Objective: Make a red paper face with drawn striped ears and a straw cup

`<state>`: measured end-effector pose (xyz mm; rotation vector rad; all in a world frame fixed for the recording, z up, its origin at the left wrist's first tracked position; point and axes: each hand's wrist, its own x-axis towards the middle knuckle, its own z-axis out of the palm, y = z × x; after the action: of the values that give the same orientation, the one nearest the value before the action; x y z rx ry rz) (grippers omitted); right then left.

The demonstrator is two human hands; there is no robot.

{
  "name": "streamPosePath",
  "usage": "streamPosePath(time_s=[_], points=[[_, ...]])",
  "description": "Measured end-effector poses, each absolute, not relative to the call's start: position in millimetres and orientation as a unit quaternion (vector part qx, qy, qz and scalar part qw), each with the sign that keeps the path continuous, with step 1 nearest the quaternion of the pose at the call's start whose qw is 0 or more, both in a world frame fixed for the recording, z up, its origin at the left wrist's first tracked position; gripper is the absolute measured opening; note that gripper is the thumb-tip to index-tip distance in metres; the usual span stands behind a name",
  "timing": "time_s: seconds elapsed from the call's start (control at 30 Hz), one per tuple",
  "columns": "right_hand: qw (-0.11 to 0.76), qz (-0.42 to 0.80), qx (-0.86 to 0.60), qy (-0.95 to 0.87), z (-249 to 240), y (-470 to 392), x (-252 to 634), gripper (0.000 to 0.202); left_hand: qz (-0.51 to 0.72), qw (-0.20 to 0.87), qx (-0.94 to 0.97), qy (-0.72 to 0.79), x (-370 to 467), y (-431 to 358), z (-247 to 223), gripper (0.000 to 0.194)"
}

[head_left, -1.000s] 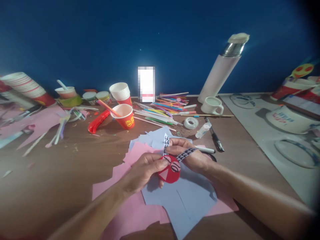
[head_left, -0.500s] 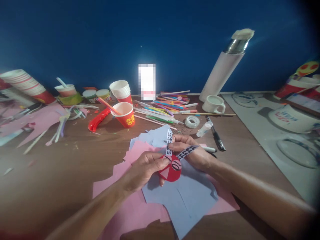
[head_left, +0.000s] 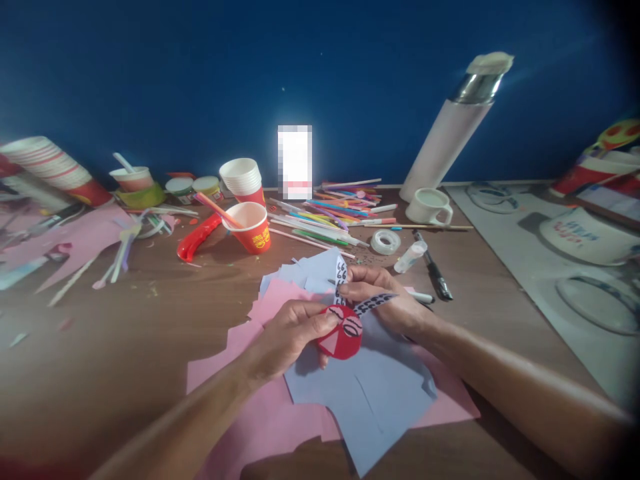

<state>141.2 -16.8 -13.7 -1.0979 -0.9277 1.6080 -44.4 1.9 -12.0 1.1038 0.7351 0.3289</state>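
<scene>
Here, red face (head_left: 349, 347): round, pink triangle (head_left: 330, 343), black-lined pink eyes (head_left: 353, 327), held over blue paper (head_left: 395, 383)
Left hand (head_left: 295, 330): pinching face's left side
Right hand (head_left: 397, 313): pinching black-patterned white strip (head_left: 341, 270)

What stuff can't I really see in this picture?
All in the head view:
Red paper disc: its back faces away from the camera.
Left hand: some fingers are hidden behind the disc.
White rectangle: pixel blocks hide whatever it shows.
White curved piece: its lettering is too blurred to read.
</scene>
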Motion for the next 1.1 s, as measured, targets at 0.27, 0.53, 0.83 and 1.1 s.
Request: streamPosePath(time_s=[0.27, 0.53, 0.83, 1.1], points=[[0.470, 0.655, -0.444, -0.390, -10.9, -16.7, 142.0, 0.016, 0.160, 0.778, 0.513, 0.325, -42.5, 2.1, -10.9, 0.029], [0.477, 0.652, -0.440, -0.392, -11.3, -17.1, 141.9, 0.016, 0.168, 0.775, 0.529, 0.302, -40.8, 1.3, -6.2, 0.024], [0.482, 0.655, -0.432, -0.389, -11.9, -16.8, 141.5, 0.015, 0.171, 0.781, 0.518, 0.305, -41.0, 1.0, -8.4, 0.022], [0.480, 0.650, -0.430, -0.402, -13.8, -15.9, 142.1, 0.016, 0.178, 0.778, 0.522, 0.301, -40.4, 1.7, -7.3, 0.021]])
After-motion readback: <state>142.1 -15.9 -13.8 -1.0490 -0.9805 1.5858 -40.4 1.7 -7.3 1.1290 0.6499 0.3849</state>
